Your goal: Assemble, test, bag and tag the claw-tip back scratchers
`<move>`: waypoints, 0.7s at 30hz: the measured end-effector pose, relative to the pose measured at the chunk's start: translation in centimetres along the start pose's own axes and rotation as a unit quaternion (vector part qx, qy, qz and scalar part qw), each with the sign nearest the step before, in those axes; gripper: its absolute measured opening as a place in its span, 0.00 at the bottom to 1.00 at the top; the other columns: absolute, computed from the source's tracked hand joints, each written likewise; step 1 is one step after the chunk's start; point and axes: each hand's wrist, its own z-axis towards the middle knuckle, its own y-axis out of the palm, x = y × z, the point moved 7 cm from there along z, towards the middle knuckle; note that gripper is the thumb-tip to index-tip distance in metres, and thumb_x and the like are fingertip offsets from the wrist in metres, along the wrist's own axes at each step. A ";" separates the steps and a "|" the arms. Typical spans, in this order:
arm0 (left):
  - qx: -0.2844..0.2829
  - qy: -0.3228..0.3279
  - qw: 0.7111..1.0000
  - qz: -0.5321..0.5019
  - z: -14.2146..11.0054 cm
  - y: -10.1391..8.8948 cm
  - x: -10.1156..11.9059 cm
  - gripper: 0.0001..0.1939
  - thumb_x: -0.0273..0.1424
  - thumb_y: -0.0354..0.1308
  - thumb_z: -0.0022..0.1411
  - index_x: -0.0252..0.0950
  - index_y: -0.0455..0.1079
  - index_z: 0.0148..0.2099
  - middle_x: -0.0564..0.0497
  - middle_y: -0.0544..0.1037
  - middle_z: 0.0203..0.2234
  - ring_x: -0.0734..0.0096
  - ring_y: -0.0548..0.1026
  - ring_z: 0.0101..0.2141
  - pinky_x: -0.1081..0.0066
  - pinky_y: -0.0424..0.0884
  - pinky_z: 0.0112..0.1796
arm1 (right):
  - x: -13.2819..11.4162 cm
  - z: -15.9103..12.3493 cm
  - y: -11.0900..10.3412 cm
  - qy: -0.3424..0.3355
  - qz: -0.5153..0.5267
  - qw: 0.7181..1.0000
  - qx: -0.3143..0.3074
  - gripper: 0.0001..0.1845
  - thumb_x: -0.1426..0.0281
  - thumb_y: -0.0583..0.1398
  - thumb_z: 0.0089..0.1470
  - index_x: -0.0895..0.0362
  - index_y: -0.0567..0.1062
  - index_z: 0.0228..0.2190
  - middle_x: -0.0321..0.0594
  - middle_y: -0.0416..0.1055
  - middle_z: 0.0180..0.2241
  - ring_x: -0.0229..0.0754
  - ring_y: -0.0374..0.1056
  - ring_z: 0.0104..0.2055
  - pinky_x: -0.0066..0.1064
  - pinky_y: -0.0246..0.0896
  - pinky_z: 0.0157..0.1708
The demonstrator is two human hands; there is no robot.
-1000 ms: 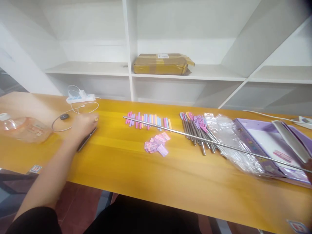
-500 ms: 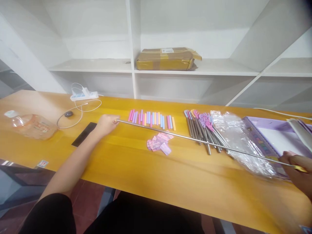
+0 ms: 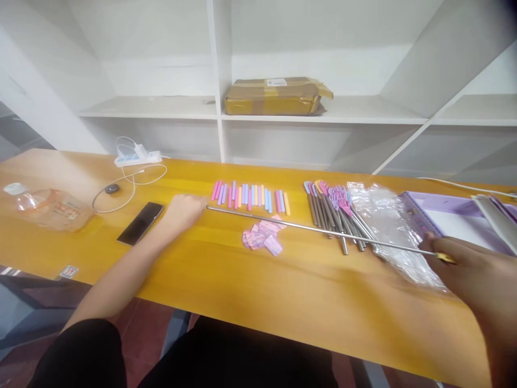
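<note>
A long, thin metal telescopic rod (image 3: 307, 227) stretches above the table between my hands. My left hand (image 3: 184, 211) is closed around its left end. At the other end, my right hand (image 3: 460, 267) grips the rod beside a small yellow tip (image 3: 445, 258). Below the rod's middle lies a loose pile of small pink and purple printed cards (image 3: 262, 236). A row of pink, purple, blue and yellow sticks (image 3: 250, 196) is laid out behind it. Several metal rods with colourful curved heads (image 3: 337, 215) lie bunched under the rod's right half.
Clear plastic packaging (image 3: 388, 221) and a purple box (image 3: 456, 207) are at the right. A phone (image 3: 140, 223), a drink bottle (image 3: 50, 209) and a power strip with a cable (image 3: 138, 157) sit at the left. A taped carton (image 3: 274, 97) rests on the shelf behind.
My right hand has moved leftward and slightly up, and my left hand a little to the right. The rod's span between my hands is shorter.
</note>
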 end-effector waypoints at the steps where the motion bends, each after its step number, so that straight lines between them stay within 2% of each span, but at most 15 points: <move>1: -0.004 -0.012 1.000 0.005 0.2 -0.1 -0.1 0.14 0.27 0.50 0.67 0.38 0.78 0.39 0.42 0.84 0.30 0.57 0.82 0.32 0.68 0.59 0.29 | -0.6 0.5 0.3 0.001 0.017 1.000 -0.018 0.24 0.51 0.59 0.60 0.50 0.79 0.19 0.50 0.68 0.16 0.38 0.60 0.18 0.38 0.40 0.24; 4: -0.013 -0.021 1.000 0.008 0.7 -0.3 0.1 0.15 0.27 0.50 0.68 0.38 0.80 0.40 0.41 0.85 0.30 0.56 0.83 0.33 0.67 0.64 0.31 | -3.2 2.0 1.2 -0.006 0.067 0.996 -0.062 0.17 0.56 0.63 0.54 0.51 0.79 0.20 0.51 0.71 0.19 0.41 0.65 0.22 0.37 0.43 0.25; 6: -0.021 0.000 1.000 -0.004 1.1 -0.9 1.7 0.15 0.26 0.51 0.68 0.37 0.81 0.41 0.41 0.85 0.31 0.55 0.83 0.33 0.67 0.66 0.32 | -6.4 3.0 2.0 -0.034 0.094 0.991 -0.089 0.12 0.60 0.63 0.53 0.52 0.79 0.22 0.50 0.77 0.25 0.41 0.69 0.26 0.35 0.49 0.27; 8: -0.024 0.017 0.999 -0.024 1.7 -1.9 4.3 0.15 0.23 0.51 0.67 0.36 0.81 0.42 0.39 0.85 0.32 0.54 0.84 0.34 0.66 0.68 0.32 | -11.1 3.9 3.0 -0.070 0.107 0.985 -0.113 0.11 0.64 0.61 0.56 0.53 0.79 0.25 0.48 0.78 0.28 0.40 0.70 0.29 0.32 0.55 0.31; 9: -0.020 0.024 0.999 -0.038 2.1 -2.5 6.0 0.15 0.20 0.51 0.66 0.34 0.81 0.41 0.38 0.84 0.31 0.53 0.84 0.33 0.66 0.69 0.31 | -13.8 4.3 3.4 -0.084 0.105 0.984 -0.115 0.11 0.67 0.59 0.56 0.54 0.78 0.25 0.47 0.78 0.28 0.40 0.69 0.28 0.31 0.54 0.31; 13: 0.014 0.090 0.991 -0.101 3.7 -5.1 12.7 0.15 0.14 0.54 0.60 0.30 0.80 0.40 0.36 0.83 0.30 0.52 0.84 0.34 0.65 0.72 0.32 | -24.6 5.2 4.8 -0.132 0.081 0.981 -0.120 0.13 0.73 0.54 0.58 0.57 0.77 0.27 0.44 0.73 0.25 0.40 0.62 0.26 0.32 0.44 0.29; 15: 0.020 0.122 0.986 -0.114 4.3 -5.4 14.9 0.13 0.14 0.55 0.60 0.30 0.79 0.39 0.37 0.82 0.29 0.53 0.83 0.33 0.65 0.72 0.32 | -28.6 5.2 5.3 -0.160 0.054 0.975 -0.146 0.12 0.76 0.54 0.58 0.59 0.78 0.29 0.44 0.73 0.26 0.39 0.61 0.26 0.33 0.39 0.28; 18: 0.027 0.127 0.982 -0.134 4.5 -5.1 15.7 0.10 0.17 0.57 0.62 0.31 0.79 0.39 0.40 0.81 0.26 0.57 0.82 0.31 0.64 0.74 0.34 | -31.7 4.8 5.6 -0.168 0.029 0.966 -0.194 0.13 0.77 0.54 0.59 0.60 0.79 0.34 0.46 0.74 0.28 0.40 0.60 0.25 0.35 0.36 0.29; 21: 0.007 0.112 0.983 -0.148 4.3 -4.6 15.4 0.10 0.19 0.57 0.64 0.32 0.80 0.40 0.41 0.81 0.27 0.58 0.82 0.32 0.64 0.74 0.36 | -32.3 4.6 5.6 -0.146 0.027 0.964 -0.219 0.15 0.78 0.53 0.60 0.60 0.80 0.36 0.47 0.76 0.30 0.40 0.61 0.26 0.35 0.35 0.29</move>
